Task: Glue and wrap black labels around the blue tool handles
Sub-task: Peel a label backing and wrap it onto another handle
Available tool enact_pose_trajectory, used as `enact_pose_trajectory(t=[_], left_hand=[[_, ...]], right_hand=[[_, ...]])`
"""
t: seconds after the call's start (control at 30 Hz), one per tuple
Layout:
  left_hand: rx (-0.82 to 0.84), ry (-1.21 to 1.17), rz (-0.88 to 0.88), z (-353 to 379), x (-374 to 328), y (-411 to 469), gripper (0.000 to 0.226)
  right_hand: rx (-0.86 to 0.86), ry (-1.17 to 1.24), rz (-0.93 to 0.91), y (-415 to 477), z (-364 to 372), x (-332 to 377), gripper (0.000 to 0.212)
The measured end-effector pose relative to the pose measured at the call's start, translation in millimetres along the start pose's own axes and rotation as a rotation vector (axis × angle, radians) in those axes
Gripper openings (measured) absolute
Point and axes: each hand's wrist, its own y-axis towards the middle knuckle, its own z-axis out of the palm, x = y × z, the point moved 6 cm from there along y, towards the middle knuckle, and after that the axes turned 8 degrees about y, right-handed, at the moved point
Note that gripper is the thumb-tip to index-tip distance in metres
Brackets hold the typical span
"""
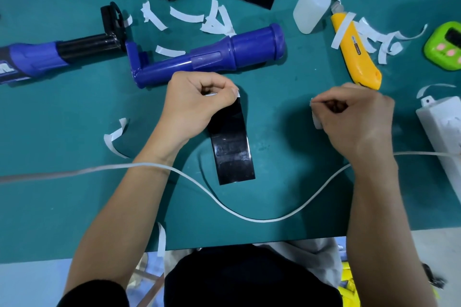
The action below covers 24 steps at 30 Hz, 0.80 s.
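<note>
- Left hand (197, 107) pinches the top edge of the black label (233, 149), frame centre, below the blue tool handle (237, 50).
- Right hand (356, 117) pinches a white strip (317, 121).
- The limp label could fold and stick to itself.

Knife label (357, 49), tool lettering (5, 69) — both illegible.

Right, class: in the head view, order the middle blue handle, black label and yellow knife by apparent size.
1. Blue handle
2. Black label
3. Yellow knife, about the label's length but narrower, so close.
</note>
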Motion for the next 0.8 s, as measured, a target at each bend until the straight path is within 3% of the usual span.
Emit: enact_pose_trajectory(t=[0.17,0.33,0.57,0.8], left_hand=[[-0.001,-0.002,0.007,1,-2,0,0.025],[0.012,0.001,0.006,2,-2,-1,0.029],[0.005,0.002,-0.003,2,-1,0,0.028],[-0.003,0.000,-0.013,0,1,0,0.027]], right_hand=[[-0.029,-0.036,-0.034,1,0,4,0.013],[-0.083,0.095,0.054,1,-2,-5,0.030],[-0.063,0.045,-0.011,2,-1,3,0.020],[-0.077,-0.409,-0.311,-18,17,40,0.018]])
